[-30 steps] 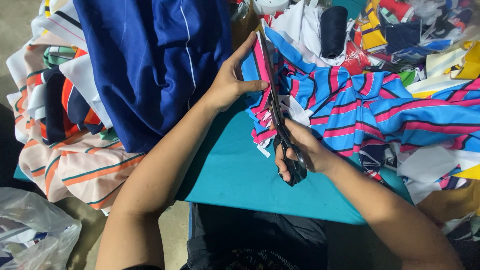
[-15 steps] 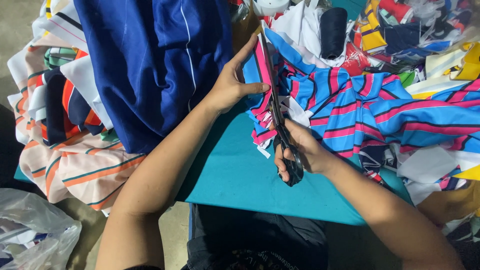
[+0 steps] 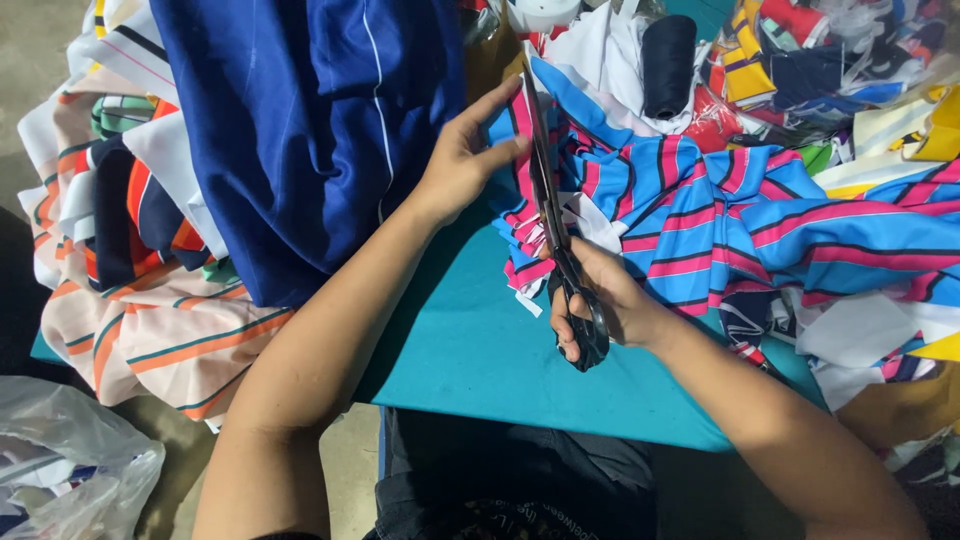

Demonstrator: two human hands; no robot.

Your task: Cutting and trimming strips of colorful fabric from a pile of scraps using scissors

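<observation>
Right hand (image 3: 607,300) wraps the black handles of long steel scissors (image 3: 556,230), blades slicing striped blue-pink knit fabric (image 3: 700,220) on the teal tabletop (image 3: 480,350); left hand (image 3: 462,160) pinches its folded edge.

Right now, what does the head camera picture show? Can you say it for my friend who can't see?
A person's right hand works big dark scissors along the edge of a blue-and-pink striped fabric stack, while the left hand holds that edge. They rest on a teal table, beside a navy cloth pile.
</observation>
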